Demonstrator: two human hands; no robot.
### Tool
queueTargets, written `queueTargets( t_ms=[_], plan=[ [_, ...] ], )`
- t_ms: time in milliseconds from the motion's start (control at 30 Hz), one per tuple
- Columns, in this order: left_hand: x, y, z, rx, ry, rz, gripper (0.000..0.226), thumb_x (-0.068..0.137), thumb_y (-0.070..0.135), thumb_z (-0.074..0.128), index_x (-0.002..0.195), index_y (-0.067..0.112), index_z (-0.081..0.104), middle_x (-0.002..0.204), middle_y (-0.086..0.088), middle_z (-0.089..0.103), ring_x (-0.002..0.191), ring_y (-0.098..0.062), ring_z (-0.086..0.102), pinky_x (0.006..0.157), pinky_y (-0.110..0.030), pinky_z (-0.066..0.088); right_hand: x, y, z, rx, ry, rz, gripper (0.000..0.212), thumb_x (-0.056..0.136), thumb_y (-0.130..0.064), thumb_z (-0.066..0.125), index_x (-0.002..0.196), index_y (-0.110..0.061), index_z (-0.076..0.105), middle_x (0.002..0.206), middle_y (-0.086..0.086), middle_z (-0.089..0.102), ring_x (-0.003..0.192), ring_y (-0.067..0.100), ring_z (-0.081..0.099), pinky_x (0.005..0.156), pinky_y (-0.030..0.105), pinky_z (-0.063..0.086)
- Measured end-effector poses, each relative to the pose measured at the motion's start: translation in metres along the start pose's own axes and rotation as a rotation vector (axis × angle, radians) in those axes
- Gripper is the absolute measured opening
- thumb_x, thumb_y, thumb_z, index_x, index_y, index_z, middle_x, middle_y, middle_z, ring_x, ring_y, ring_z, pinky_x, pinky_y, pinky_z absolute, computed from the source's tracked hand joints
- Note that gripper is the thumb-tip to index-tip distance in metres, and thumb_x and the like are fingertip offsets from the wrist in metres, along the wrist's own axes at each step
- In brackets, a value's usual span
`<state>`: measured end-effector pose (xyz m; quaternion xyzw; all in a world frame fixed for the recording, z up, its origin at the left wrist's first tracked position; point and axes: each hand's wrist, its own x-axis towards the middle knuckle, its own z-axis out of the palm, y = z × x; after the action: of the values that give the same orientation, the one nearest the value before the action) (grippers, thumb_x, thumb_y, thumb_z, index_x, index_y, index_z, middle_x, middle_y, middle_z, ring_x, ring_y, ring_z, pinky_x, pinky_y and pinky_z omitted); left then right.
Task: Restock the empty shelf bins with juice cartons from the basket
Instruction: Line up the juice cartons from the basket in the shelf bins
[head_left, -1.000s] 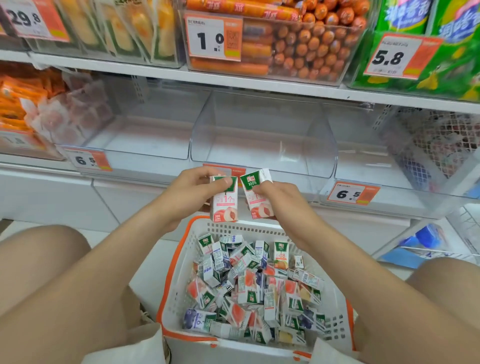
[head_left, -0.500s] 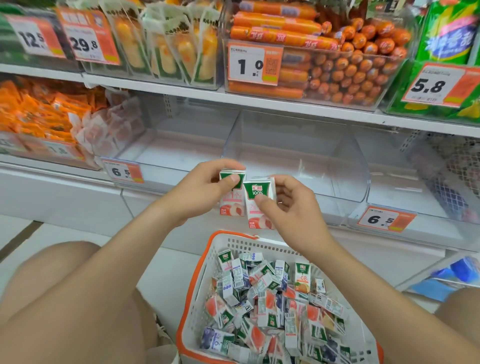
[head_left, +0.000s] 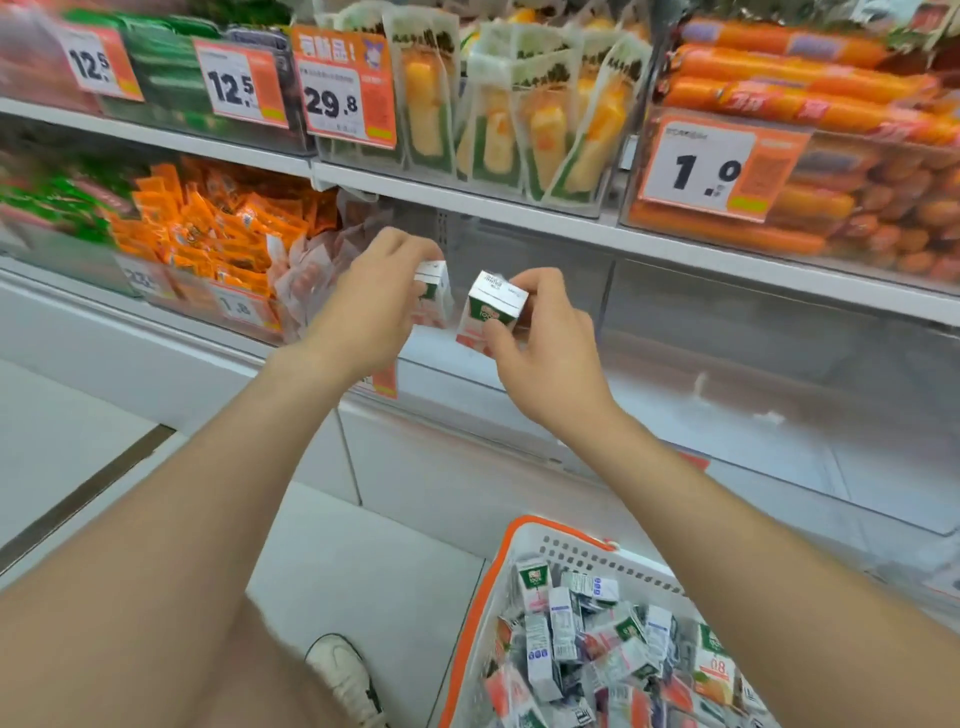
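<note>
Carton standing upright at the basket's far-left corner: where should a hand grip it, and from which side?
Probably from above, pinching the carton near its green top across opposite side faces. It stands upright by the basket wall, top clear, while other cartons crowd its lower half.

Both arms extend forward. Left hand (head_left: 371, 306) grips a carton (head_left: 434, 288); right hand (head_left: 550, 364) pinches a second carton (head_left: 493, 306).
</note>
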<state>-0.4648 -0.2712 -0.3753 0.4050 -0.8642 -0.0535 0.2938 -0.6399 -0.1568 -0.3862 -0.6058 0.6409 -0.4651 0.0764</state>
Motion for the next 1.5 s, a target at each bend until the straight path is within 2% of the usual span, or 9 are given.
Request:
queueTargets(
  t_ms=[167,333,567,733,900,1067,1333,1433,1500],
  plan=[
    [-0.003,-0.047,0.002,0.227,-0.207,-0.076,0.079,0.079,-0.025,0.059,0.143,0.021,0.056,0.14,-0.008,0.053,0.123,-0.035,0.058,0.096,-0.047,0.053,0.032,0.017,0.063,-0.035,-0.146,0.108,0.023,0.098,-0.018,0.059,0.114,-0.017,0.042,0.089,0.002,0.065,0.09,0.028,0.066,0.071,0.043,0.056],
    [-0.003,-0.06,0.007,0.56,-0.32,-0.123,0.075,0.087,-0.013,0.062,0.142,0.037,0.056,0.125,0.001,0.068,0.14,-0.036,0.037,0.118,-0.063,0.022,0.047,0.018,0.099,-0.021,-0.275,0.186,0.021,0.098,-0.028,0.061,0.113,-0.019,0.05,0.092,-0.004,0.064,0.094,0.011,0.05,0.054,0.012,0.036],
    [-0.01,-0.068,0.004,0.506,-0.302,-0.19,0.071,0.088,-0.012,0.059,0.139,0.037,0.061,0.136,-0.004,0.064,0.15,-0.034,0.024,0.114,-0.054,0.023,0.059,0.001,0.11,-0.096,-0.449,0.218,0.024,0.094,-0.028,0.059,0.104,-0.006,0.062,0.078,0.006,0.071,0.093,0.026,0.057,0.063,0.03,0.048],
    [-0.025,-0.071,0.01,0.255,0.014,-0.314,0.066,0.072,-0.017,0.059,0.129,0.016,0.051,0.145,-0.024,0.036,0.131,-0.052,0.033,0.107,-0.055,0.039,0.067,-0.001,0.111,-0.019,-0.591,0.371,0.023,0.094,-0.028,0.056,0.09,-0.006,0.057,0.087,0.014,0.056,0.072,0.027,0.052,0.07,0.034,0.046],
    [-0.039,-0.062,0.018,-0.075,-0.101,-0.541,0.106,0.081,-0.015,0.065,0.164,0.007,0.003,0.15,-0.033,0.026,0.125,-0.053,0.044,0.095,-0.039,0.041,0.075,-0.008,0.114,0.131,-0.716,0.491,0.014,0.096,-0.009,0.05,0.103,-0.008,0.062,0.099,0.01,0.059,0.087,0.026,0.059,0.094,0.053,0.061],
    [-0.039,-0.057,0.027,-0.012,-0.076,-0.575,0.099,0.081,-0.012,0.07,0.158,-0.002,0.009,0.144,-0.029,0.036,0.122,-0.047,0.052,0.081,-0.036,0.041,0.082,-0.016,0.132,0.151,-0.803,0.418,0.036,0.101,-0.003,0.042,0.13,-0.007,0.064,0.124,0.02,0.071,0.1,0.03,0.073,0.095,0.055,0.059],
    [-0.036,-0.038,0.039,0.24,-0.163,-0.657,0.113,0.083,0.009,0.077,0.161,-0.005,-0.004,0.156,-0.033,0.029,0.137,-0.05,0.045,0.105,-0.051,0.047,0.089,-0.003,0.138,0.003,-0.802,0.337,0.031,0.104,-0.023,0.043,0.115,-0.003,0.064,0.1,0.01,0.062,0.086,0.024,0.051,0.079,0.036,0.044],
    [-0.038,-0.026,0.036,0.359,-0.194,-0.654,0.109,0.083,0.014,0.077,0.161,-0.004,0.003,0.162,-0.036,0.017,0.145,-0.053,0.033,0.114,-0.053,0.041,0.077,0.0,0.127,-0.147,-0.625,0.209,0.029,0.103,-0.02,0.038,0.093,-0.004,0.059,0.089,0.01,0.062,0.089,0.032,0.054,0.081,0.039,0.045],
    [-0.041,-0.015,0.034,0.441,-0.117,-0.584,0.097,0.078,0.012,0.08,0.153,0.001,0.019,0.155,-0.032,0.03,0.139,-0.051,0.04,0.11,-0.051,0.043,0.057,0.0,0.108,-0.214,-0.435,0.088,0.031,0.102,-0.02,0.042,0.114,-0.009,0.068,0.108,0.01,0.072,0.111,0.032,0.059,0.091,0.038,0.05]
  ],
)
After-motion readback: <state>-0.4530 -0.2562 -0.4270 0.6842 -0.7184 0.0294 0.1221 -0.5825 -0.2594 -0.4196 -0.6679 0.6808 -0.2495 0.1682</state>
